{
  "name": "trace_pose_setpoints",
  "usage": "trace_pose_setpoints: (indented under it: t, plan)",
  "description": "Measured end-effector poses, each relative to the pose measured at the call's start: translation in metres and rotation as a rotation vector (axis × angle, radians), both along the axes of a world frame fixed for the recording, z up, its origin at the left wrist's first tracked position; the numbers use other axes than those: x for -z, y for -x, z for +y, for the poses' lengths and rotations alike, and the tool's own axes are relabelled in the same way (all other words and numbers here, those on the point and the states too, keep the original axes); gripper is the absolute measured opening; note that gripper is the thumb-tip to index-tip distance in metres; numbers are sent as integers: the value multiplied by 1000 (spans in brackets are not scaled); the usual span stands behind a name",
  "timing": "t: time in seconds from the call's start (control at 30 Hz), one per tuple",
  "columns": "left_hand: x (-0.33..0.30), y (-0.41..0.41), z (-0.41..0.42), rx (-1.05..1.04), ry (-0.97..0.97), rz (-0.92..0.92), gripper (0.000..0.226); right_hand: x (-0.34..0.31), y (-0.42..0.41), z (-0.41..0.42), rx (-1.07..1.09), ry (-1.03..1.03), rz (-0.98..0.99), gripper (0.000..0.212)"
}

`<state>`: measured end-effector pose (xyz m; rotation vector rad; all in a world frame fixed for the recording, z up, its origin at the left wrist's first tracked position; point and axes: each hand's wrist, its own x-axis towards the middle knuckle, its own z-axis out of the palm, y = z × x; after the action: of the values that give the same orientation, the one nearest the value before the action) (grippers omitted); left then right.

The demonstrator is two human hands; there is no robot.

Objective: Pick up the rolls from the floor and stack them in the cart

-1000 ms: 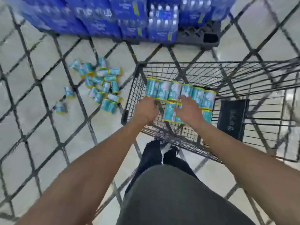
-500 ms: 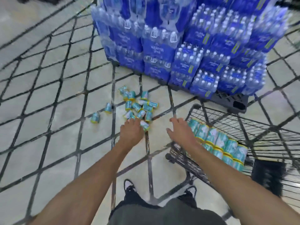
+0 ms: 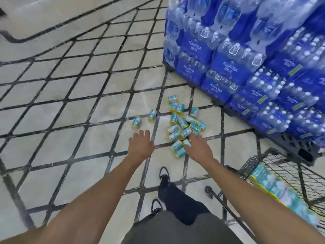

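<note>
A: Both arms reach down at the floor (image 3: pixel 73 120). Left hand (image 3: pixel 140 147) spread and empty over bare tile; right hand (image 3: pixel 199 149) open too, fingers just meeting the near edge of the pile of rolls (image 3: pixel 184 127).

B: How far along?

A: Partway, I'd say. A stacked row of rolls (image 3: pixel 274 189) already lies in the cart (image 3: pixel 263 159) at lower right, but plenty are scattered on the floor, with 2 strays (image 3: pixel 144 118) off to the left.

B: And versus a second ago?

A: Then both hands were inside the cart on the stack. Now the view has swung to the pile beside the water packs (image 3: pixel 246 59).
</note>
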<state>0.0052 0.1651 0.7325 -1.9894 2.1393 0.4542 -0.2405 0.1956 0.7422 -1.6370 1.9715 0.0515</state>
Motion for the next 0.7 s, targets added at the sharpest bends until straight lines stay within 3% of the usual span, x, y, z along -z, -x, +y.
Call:
trace_pose_setpoints:
  t: [0.37, 0.57, 0.7]
  plan:
    - [81, -56, -204, -49, -96, -64, 49, 103, -71, -237, -123, -128, -27, 56]
    - [169, -73, -326, -78, -202, -71, 51, 185, -99, -371, -172, -257, 53, 54]
    - [260, -84, -393, -108, -275, -37, 56, 266, -131, -449, -118, -288, 7, 55]
